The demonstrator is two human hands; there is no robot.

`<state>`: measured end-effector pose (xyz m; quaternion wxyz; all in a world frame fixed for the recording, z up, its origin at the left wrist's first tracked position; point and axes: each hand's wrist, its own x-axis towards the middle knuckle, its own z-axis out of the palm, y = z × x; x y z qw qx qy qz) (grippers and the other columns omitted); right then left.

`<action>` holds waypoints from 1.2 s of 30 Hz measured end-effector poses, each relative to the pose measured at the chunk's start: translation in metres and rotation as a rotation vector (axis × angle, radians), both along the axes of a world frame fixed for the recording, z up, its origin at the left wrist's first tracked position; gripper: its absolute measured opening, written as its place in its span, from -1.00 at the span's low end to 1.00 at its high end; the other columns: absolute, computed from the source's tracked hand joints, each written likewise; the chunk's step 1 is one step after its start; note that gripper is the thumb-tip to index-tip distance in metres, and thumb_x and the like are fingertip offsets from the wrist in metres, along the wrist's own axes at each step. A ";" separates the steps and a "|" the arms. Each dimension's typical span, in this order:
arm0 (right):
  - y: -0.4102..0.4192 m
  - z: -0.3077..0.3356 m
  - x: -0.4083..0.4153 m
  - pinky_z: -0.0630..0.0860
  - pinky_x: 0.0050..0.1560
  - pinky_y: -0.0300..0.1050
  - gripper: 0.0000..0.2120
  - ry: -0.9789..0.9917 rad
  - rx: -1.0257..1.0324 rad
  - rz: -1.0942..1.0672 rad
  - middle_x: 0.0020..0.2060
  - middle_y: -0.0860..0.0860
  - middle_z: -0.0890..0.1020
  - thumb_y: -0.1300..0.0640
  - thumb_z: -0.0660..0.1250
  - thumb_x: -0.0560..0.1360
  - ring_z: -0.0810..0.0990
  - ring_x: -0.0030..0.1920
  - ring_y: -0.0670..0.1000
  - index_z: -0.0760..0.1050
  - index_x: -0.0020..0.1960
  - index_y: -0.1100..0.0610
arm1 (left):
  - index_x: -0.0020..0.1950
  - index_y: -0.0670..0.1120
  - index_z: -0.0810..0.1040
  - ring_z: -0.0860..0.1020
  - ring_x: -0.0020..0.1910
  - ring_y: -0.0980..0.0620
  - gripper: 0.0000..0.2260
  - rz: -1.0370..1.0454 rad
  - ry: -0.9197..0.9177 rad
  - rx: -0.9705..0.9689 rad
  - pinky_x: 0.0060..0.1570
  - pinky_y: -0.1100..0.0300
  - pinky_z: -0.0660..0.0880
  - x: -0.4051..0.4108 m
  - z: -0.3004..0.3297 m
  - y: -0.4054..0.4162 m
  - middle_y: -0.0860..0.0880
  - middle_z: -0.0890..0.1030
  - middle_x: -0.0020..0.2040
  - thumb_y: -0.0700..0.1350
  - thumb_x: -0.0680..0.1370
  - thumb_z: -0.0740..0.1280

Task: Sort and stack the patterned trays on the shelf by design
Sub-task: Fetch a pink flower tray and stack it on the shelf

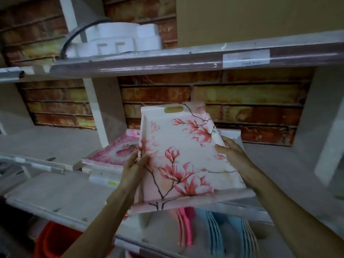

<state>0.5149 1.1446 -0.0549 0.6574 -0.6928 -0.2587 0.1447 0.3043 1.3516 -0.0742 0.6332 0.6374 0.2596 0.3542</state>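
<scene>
I hold a white tray with pink magnolia flowers and dark branches (178, 155) in both hands, tilted up toward me over the middle shelf (61, 190). My left hand (135, 164) grips its left rim and my right hand (230, 151) grips its right rim. A cut-out handle shows at its far end. Behind and to the left lies a flat stack of pink patterned trays (113, 153) on the shelf. Another white tray edge (230, 134) shows behind the held tray at the right; its pattern is hidden.
An upper shelf (167, 62) holds white foam pieces (119, 40) and a cardboard box (260, 17). A brick-pattern back wall (242, 101) closes the shelf. Below hang pink and blue plastic items (219, 231); an orange bin (54, 241) sits at the lower left.
</scene>
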 end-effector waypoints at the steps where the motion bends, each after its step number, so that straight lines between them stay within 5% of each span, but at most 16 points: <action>1: -0.004 0.000 0.002 0.39 -0.48 -0.47 -0.57 -0.004 0.003 -0.017 0.12 0.02 0.53 0.27 0.28 0.57 0.53 -0.18 -0.16 0.35 0.41 0.12 | 0.20 0.00 0.60 0.64 0.07 -0.08 -0.78 -0.021 0.010 0.007 0.17 -0.08 0.55 0.009 0.000 0.003 -0.07 0.69 0.08 -0.10 0.56 0.32; 5: -0.022 0.003 0.016 0.44 -0.46 -0.45 -0.59 0.014 -0.004 -0.119 0.00 0.09 0.60 0.35 0.30 0.53 0.58 -0.23 -0.08 0.40 0.36 0.21 | 0.20 0.02 0.59 0.65 0.05 -0.04 -0.76 -0.149 0.055 0.068 0.11 -0.05 0.57 0.049 0.009 0.009 -0.04 0.69 0.05 -0.04 0.54 0.36; 8: -0.035 0.001 0.035 0.46 -0.46 -0.42 -0.62 0.013 0.007 -0.232 -0.07 0.08 0.62 0.38 0.28 0.51 0.59 -0.25 -0.06 0.45 0.31 0.22 | 0.19 0.00 0.59 0.65 0.00 0.08 -0.78 -0.265 0.080 0.154 -0.14 0.26 0.55 0.086 0.015 0.006 0.03 0.69 0.00 -0.11 0.55 0.35; 11: -0.044 0.000 0.054 0.44 -0.47 -0.43 -0.68 -0.024 -0.002 -0.290 -0.19 0.02 0.61 0.38 0.26 0.50 0.58 -0.28 -0.07 0.50 0.23 0.20 | -0.07 -0.02 0.59 0.62 -0.32 0.32 -0.85 -0.264 0.110 0.215 -0.37 0.47 0.47 0.120 0.015 0.003 0.13 0.67 -0.30 -0.26 0.56 0.32; 13: -0.045 -0.003 0.065 0.42 -0.47 -0.44 -0.67 -0.036 -0.001 -0.323 -0.21 0.01 0.61 0.40 0.25 0.49 0.57 -0.29 -0.07 0.52 0.20 0.16 | -0.11 0.00 0.57 0.60 -0.33 0.29 -0.81 -0.251 0.146 0.254 -0.26 0.39 0.52 0.140 0.011 0.007 0.09 0.65 -0.27 -0.30 0.56 0.30; 16: -0.042 -0.011 0.078 0.49 -0.39 -0.41 -0.66 -0.055 -0.021 -0.348 -0.16 0.02 0.62 0.41 0.21 0.49 0.59 -0.24 -0.05 0.52 0.15 0.10 | 0.15 -0.09 0.61 0.64 -0.03 0.02 -0.82 -0.283 0.198 0.332 0.08 0.04 0.57 0.162 0.002 0.015 -0.09 0.68 0.03 -0.20 0.57 0.31; 19: -0.037 -0.025 0.089 0.61 -0.01 -0.07 -0.62 -0.079 -0.072 -0.353 -0.02 0.08 0.66 0.38 0.21 0.46 0.64 -0.08 0.06 0.52 0.19 0.09 | 0.24 -0.07 0.57 0.61 0.09 -0.04 -0.70 -0.278 0.253 0.448 0.18 -0.05 0.53 0.175 -0.010 0.023 -0.05 0.66 0.11 -0.04 0.54 0.31; 29: -0.017 -0.062 0.100 0.61 0.07 0.00 -0.63 -0.159 -0.196 -0.391 -0.02 0.07 0.67 0.32 0.17 0.49 0.67 -0.05 0.08 0.50 0.24 0.09 | 0.36 -0.06 0.48 0.52 0.23 -0.15 -0.68 -0.222 0.397 0.534 0.27 0.02 0.41 0.180 -0.026 0.030 -0.12 0.59 0.24 -0.17 0.61 0.24; 36: -0.016 -0.079 0.101 0.62 0.02 0.07 -0.80 -0.231 -0.340 -0.455 -0.06 0.16 0.65 0.32 0.14 0.51 0.65 -0.09 0.11 0.51 0.03 0.25 | 0.34 -0.11 0.51 0.53 0.20 -0.18 -0.70 -0.250 0.480 0.577 0.19 0.08 0.42 0.184 -0.039 0.031 -0.19 0.59 0.24 -0.16 0.63 0.18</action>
